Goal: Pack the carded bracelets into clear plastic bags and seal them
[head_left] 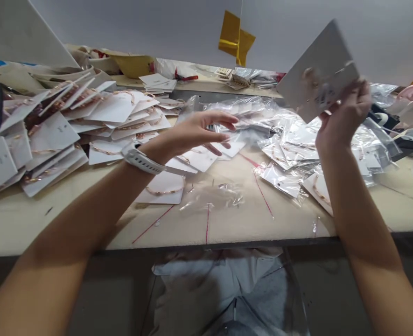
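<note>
The right grip is raised above the desk and clamped on the lower edge of a white square card, which is held tilted up. A small item on the card's face is blurred and cannot be made out. The left grip is held open, with its fingers spread apart, low over the cards; whether any card is touched cannot be told. A white watch band is worn on the left wrist.

Just beneath the left grip, a bracelet card is laid near the desk's front edge, with a loose plastic sleeve beside it. A heap of carded bracelets is piled to the left, and a mass of clear plastic bags holding cards is spread to the right. Thin red threads are strewn across the beige desk. A strip of yellow tape is hung beyond the far edge.
</note>
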`<state>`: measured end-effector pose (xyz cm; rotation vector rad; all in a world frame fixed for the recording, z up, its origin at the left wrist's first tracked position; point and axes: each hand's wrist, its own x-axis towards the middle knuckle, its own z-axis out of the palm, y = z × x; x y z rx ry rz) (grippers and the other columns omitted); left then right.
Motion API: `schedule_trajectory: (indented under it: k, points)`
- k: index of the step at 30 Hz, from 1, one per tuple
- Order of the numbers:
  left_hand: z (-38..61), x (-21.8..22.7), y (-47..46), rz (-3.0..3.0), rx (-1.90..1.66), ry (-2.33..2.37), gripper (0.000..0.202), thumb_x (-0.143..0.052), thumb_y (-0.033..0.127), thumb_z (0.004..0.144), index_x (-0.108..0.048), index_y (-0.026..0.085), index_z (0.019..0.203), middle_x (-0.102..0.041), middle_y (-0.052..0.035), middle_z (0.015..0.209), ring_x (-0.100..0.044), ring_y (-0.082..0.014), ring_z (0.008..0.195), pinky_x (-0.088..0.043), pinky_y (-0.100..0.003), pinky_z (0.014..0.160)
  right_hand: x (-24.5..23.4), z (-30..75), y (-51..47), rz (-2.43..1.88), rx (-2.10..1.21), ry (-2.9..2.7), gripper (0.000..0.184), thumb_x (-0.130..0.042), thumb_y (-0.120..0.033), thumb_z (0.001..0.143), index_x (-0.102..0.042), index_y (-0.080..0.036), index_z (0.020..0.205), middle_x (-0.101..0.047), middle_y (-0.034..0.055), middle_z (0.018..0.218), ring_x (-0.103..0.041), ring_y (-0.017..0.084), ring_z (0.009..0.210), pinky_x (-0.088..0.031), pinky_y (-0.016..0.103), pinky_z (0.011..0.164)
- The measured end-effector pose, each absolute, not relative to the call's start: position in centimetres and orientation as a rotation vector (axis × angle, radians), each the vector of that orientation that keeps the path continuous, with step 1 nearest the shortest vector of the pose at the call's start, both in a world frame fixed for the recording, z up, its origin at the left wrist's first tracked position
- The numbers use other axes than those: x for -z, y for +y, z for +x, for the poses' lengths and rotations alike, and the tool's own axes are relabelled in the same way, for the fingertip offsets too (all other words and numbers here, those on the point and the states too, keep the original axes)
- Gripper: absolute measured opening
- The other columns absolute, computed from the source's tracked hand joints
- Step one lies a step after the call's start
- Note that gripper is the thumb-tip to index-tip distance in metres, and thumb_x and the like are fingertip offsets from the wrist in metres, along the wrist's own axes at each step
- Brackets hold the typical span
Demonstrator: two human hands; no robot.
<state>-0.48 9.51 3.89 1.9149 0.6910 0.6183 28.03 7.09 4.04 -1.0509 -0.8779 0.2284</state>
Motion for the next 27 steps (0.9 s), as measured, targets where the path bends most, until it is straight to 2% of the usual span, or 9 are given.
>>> schedule_trajectory:
  k: [2,5,9,12,15,17,22,27]
  points:
    - [0.3,-2.6,9.7,1.966,-0.550,0.700,0.054,-0.068,0.024,0.076,-0.056,0.017,0.129,-0.056,-0.0145,0.130,-0.068,-0.0206,0.087,-0.060,-0.032,0.065,-5.1,27.6,5.8,-0.957,-0.278,-0.917,0.011,-0.039,-0.032,0.090,-0.042,-0.025,0.082,-0.050,0.0011,0.083,-0.056,0.012,0.070,-0.040,0.025,0.055]
    - [1.1,-1.5,9.3,2.126,-0.514,0.688,0.056,-0.067,0.029,0.078,-0.054,0.021,0.133,-0.057,-0.0114,0.131,-0.065,-0.0224,0.099,-0.057,-0.034,0.078,-5.5,25.8,3.8,-0.936,-0.241,-1.259,0.023,-0.053,-0.044,0.086,-0.044,-0.026,0.075,-0.043,-0.0014,0.071,-0.051,0.013,0.062,-0.038,0.025,0.050]
    - [1.6,-1.5,8.0,2.253,-0.569,0.619,0.058,-0.064,0.028,0.081,-0.050,0.022,0.136,-0.056,-0.0096,0.134,-0.058,-0.0250,0.114,-0.054,-0.034,0.087,-5.2,23.5,1.3,-0.877,-0.278,-1.801,0.033,-0.052,-0.059,0.088,-0.057,-0.028,0.078,-0.056,0.0017,0.080,-0.058,0.016,0.069,-0.047,0.033,0.065]
    - [1.8,-1.5,7.4,2.334,-0.625,0.553,0.057,-0.063,0.026,0.082,-0.049,0.022,0.137,-0.053,-0.0093,0.138,-0.052,-0.0253,0.123,-0.053,-0.033,0.091,-5.3,22.9,0.4,-0.899,-0.380,-1.949,0.038,-0.049,-0.064,0.088,-0.061,-0.029,0.081,-0.059,0.0022,0.082,-0.061,0.018,0.074,-0.049,0.036,0.074]
    - [1.8,-1.3,7.1,2.428,-0.647,0.432,0.052,-0.062,0.025,0.082,-0.052,0.025,0.134,-0.053,-0.0066,0.138,-0.053,-0.0240,0.122,-0.050,-0.035,0.097,-5.5,23.1,0.5,-0.920,-0.328,-1.902,0.031,-0.050,-0.058,0.090,-0.061,-0.030,0.082,-0.058,0.0021,0.083,-0.060,0.018,0.074,-0.049,0.036,0.073]
    - [1.7,-1.1,7.1,2.489,-0.657,0.383,0.044,-0.062,0.026,0.083,-0.058,0.025,0.126,-0.059,-0.0055,0.131,-0.057,-0.0229,0.115,-0.050,-0.035,0.097,-5.5,23.5,0.8,-0.948,-0.211,-1.831,0.029,-0.049,-0.056,0.091,-0.060,-0.030,0.083,-0.058,0.0029,0.085,-0.059,0.019,0.076,-0.049,0.035,0.072]
    - [1.6,-0.5,6.9,2.557,-0.698,0.446,0.026,-0.063,0.029,0.083,-0.068,0.021,0.107,-0.069,-0.0060,0.104,-0.065,-0.0180,0.086,-0.055,-0.028,0.076,-5.7,23.9,1.2,-1.088,-0.009,-1.742,0.029,-0.044,-0.052,0.094,-0.059,-0.028,0.086,-0.061,0.0048,0.092,-0.060,0.021,0.085,-0.048,0.034,0.079]
    - [1.8,-1.2,6.5,2.430,-0.761,0.419,0.047,-0.060,0.021,0.082,-0.055,0.018,0.129,-0.062,-0.0103,0.122,-0.065,-0.0172,0.095,-0.057,-0.026,0.079,-5.8,23.7,1.0,-1.287,0.140,-1.779,0.031,-0.040,-0.052,0.094,-0.061,-0.031,0.086,-0.063,0.0055,0.086,-0.058,0.023,0.080,-0.048,0.036,0.075]
